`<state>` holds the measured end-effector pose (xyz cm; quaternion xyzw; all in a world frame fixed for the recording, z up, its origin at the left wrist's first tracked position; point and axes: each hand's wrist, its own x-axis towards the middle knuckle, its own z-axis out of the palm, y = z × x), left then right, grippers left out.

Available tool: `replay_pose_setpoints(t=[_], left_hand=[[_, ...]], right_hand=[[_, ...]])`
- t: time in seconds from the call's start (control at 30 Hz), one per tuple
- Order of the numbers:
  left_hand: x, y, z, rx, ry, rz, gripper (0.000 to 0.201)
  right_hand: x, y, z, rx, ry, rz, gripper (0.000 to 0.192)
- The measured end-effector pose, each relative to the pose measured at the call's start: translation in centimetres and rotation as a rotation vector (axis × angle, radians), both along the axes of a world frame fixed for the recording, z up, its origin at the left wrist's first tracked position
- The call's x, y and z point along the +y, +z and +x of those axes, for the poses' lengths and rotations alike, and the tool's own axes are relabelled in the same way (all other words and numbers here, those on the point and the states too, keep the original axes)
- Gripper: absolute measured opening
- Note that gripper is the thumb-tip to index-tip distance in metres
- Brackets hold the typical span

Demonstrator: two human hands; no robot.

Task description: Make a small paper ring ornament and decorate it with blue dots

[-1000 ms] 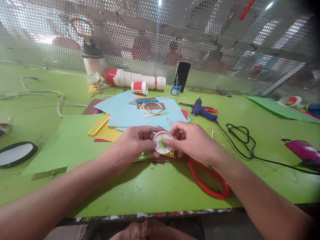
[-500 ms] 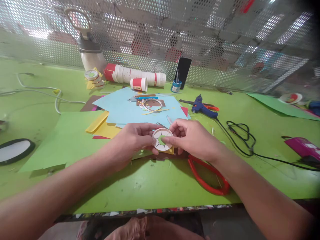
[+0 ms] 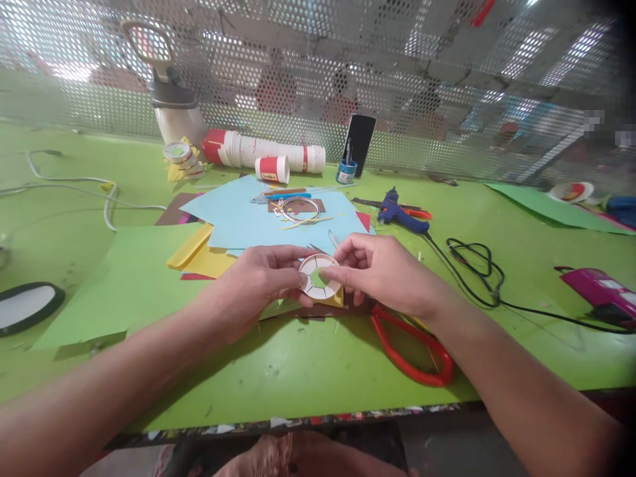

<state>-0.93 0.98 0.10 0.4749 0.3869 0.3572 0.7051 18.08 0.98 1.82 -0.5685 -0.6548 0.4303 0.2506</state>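
Note:
Between my two hands is a small white paper disc with a raised rim [image 3: 311, 289], dark lines running out from a green patch at its middle. My left hand [image 3: 271, 281] grips its left edge, thumb on the face and fingers around the back. My right hand [image 3: 370, 268] holds the right side, with its thumb pressed on the green centre. Some yellow paper [image 3: 335, 299] shows just under the disc. Red-handled scissors [image 3: 412, 361] lie below my right hand, their blades partly hidden by it.
Light blue paper sheets [image 3: 228, 215] carry a wire-like ring and pens. A blue glue gun [image 3: 400, 215] lies right of them, its cord trailing right. Stacked paper cups [image 3: 273, 149], a blue pot [image 3: 346, 172] and a phone [image 3: 362, 136] stand behind. Green paper [image 3: 124, 285] spreads at left.
Both hands keep the same hold on the disc. The whole view has shifted slightly, so most things appear a little further left.

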Motion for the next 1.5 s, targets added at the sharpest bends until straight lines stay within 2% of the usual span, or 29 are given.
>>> replay_pose_setpoints(t=[0.23,0.5,0.63,0.87,1.23,1.5], left_hand=[[-0.1,0.2,0.0,-0.034,0.044,-0.061,0.035],[-0.2,0.2,-0.1,-0.046,0.027,-0.039,0.036],[-0.2,-0.3,-0.3,-0.04,0.035,-0.006,0.041],[-0.2,-0.5,-0.4,-0.028,-0.011,0.058,0.029],[-0.3,-0.6,-0.5,0.002,0.008,0.065,0.037],[-0.4,-0.7,-0.4,-0.049,0.021,0.067,0.029]], right_hand=[[0.2,0.9,0.9,0.05,-0.069,0.069,0.02],[-0.2,0.8,0.7,-0.078,-0.008,0.158,0.019],[-0.5,0.5,-0.1,-0.1,-0.001,0.094,0.021],[-0.7,0.2,-0.6,-0.047,-0.013,0.025,0.023],[-0.5,0.4,-0.6,-0.053,0.0,0.004,0.022],[-0.5,-0.2,-0.4,-0.002,0.014,-0.008,0.026]])
